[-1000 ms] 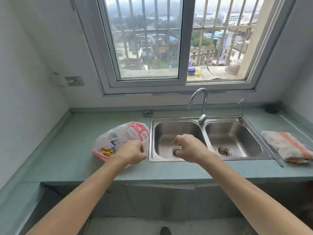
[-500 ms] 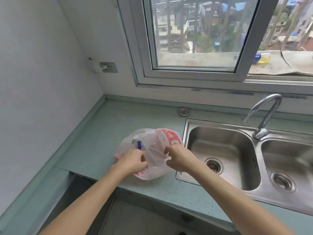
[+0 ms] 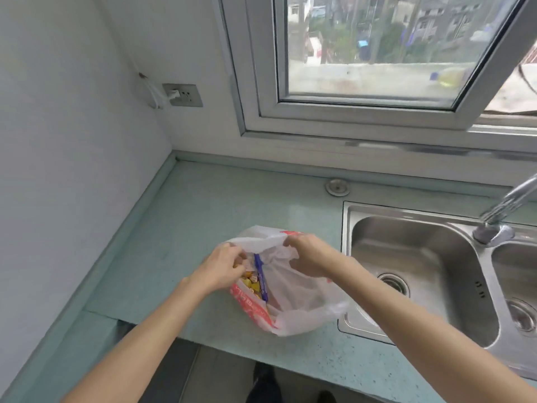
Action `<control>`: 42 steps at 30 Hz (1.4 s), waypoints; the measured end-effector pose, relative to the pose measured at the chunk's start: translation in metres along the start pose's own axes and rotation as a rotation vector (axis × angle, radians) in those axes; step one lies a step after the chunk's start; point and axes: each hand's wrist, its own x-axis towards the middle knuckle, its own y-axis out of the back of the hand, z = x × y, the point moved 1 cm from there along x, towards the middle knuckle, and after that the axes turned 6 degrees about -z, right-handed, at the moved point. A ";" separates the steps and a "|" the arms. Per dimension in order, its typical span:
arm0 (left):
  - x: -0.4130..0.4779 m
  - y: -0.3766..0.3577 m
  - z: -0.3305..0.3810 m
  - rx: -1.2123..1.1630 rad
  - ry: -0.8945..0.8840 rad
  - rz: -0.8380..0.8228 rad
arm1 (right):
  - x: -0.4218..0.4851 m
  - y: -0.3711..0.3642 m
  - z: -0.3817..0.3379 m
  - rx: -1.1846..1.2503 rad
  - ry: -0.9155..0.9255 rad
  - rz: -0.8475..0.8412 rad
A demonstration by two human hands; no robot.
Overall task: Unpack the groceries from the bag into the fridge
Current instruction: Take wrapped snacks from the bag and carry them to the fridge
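Left grip (image 3: 223, 269) pinches the left side of the bag (image 3: 302, 303)'s mouth, fingers curled on the thin plastic. Right grip (image 3: 311, 257) pinches the right side, so the two spread the opening apart. Bag slumps on the counter (image 3: 180, 228), its lower right corner touching or just over the sink (image 3: 347, 257) rim. Inside, by the left grip, are a blue packet (image 3: 260, 282) on edge and some yellow-wrapped bits (image 3: 252, 284); the rest is hidden by white plastic. Fridge not in view and nothing is out yet, so the task is prob. at its very start. Risks, as I judge them: the film is thin, so pulling the mouth too hard could tear it or make it slip from a pinch. The bag has no stiff base, so small loose items could roll out onto the counter or off its front edge. A tug to the right could drag the bag into the sink. Safer, prob.: hold one side and reach in w/ the other.
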 end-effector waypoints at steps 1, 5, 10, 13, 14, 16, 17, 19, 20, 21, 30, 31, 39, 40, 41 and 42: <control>0.009 0.007 -0.010 -0.006 -0.003 0.000 | 0.011 0.005 -0.001 0.009 -0.020 0.012; 0.044 0.027 -0.043 0.016 -0.024 -0.037 | 0.048 0.023 -0.001 0.104 -0.082 0.057; 0.070 0.027 -0.080 0.091 -0.033 -0.093 | 0.068 0.025 0.023 0.164 -0.181 0.057; 0.073 0.022 -0.093 0.113 -0.051 -0.136 | 0.070 0.018 0.034 0.220 -0.220 0.008; 0.072 0.020 -0.095 0.116 -0.073 -0.141 | 0.069 0.015 0.033 0.229 -0.216 0.007; 0.067 0.016 -0.090 0.120 -0.157 -0.156 | 0.067 0.009 0.025 0.254 -0.188 0.007; 0.063 0.014 -0.084 0.114 -0.220 -0.168 | 0.065 0.005 0.019 0.247 -0.164 -0.003; 0.057 0.009 -0.073 0.086 -0.343 -0.186 | 0.062 -0.004 0.003 0.202 -0.111 -0.061; 0.054 0.007 -0.068 0.068 -0.386 -0.186 | 0.060 -0.011 -0.006 0.189 -0.087 -0.089; 0.052 0.005 -0.063 0.050 -0.418 -0.184 | 0.058 -0.019 -0.016 0.180 -0.060 -0.102; 0.042 -0.031 -0.067 0.157 -0.471 -0.288 | 0.034 -0.152 -0.067 0.061 0.034 -0.208; 0.039 -0.035 -0.069 0.174 -0.464 -0.311 | 0.032 -0.159 -0.067 0.077 0.047 -0.219; 0.039 -0.053 -0.071 0.190 -0.410 -0.159 | 0.035 -0.142 -0.065 0.129 0.074 0.056; 0.042 -0.054 -0.069 0.220 -0.388 -0.124 | 0.039 -0.138 -0.064 0.143 0.035 0.097; 0.044 -0.054 -0.065 0.281 -0.367 -0.120 | 0.042 -0.136 -0.062 0.149 -0.016 0.126; 0.049 -0.057 -0.065 0.364 -0.353 -0.140 | 0.046 -0.137 -0.060 0.151 -0.082 0.132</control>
